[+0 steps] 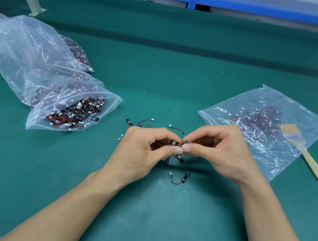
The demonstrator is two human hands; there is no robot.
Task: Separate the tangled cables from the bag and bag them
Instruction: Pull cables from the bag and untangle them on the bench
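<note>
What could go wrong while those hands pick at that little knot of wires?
The left hand and right hand both pinch the cable clump; a hard pull might tear a thin wire from its connector. Loose cables on the mat could re-tangle or be overlooked. The open bag lies mouth-forward, so more might spill.

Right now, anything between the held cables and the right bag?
Nothing visible. The left hand and right hand pinch the cables; bare mat runs to the bag. The brush lies at its far side.
</note>
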